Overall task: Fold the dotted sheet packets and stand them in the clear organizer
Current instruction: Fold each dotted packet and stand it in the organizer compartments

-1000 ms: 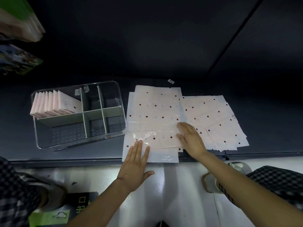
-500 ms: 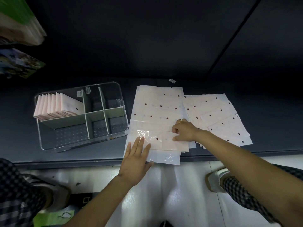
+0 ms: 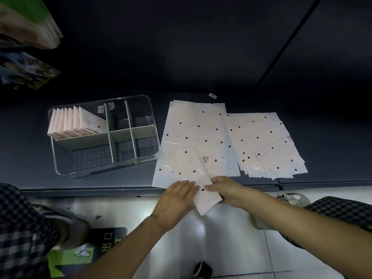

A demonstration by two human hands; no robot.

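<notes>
Spreading across the dark table (image 3: pixel 201 81): two fanned piles of pale pink dotted sheet packets, glossy, sprinkled with dark red and faint grey dots. Lying mid-table, the larger pile (image 3: pixel 193 135), reaching the near edge; lying just right of it, the smaller pile (image 3: pixel 267 146), one sheet showing a small triangle mark at its right side.

Sitting toward the left end, beside the larger pile: the clear organizer (image 3: pixel 104 135), split by pale dividers into compartments. Standing in its far-left compartment, a row of folded packets (image 3: pixel 74 123); two small stickers on the far wall, unreadable.

Hanging over the near edge, tilted: one packet (image 3: pixel 201 178), printed with a small triangle symbol. Pressing its left side, the left hand (image 3: pixel 177 198), fingers straight. Pinching its right edge, the right hand (image 3: pixel 227 190).
</notes>
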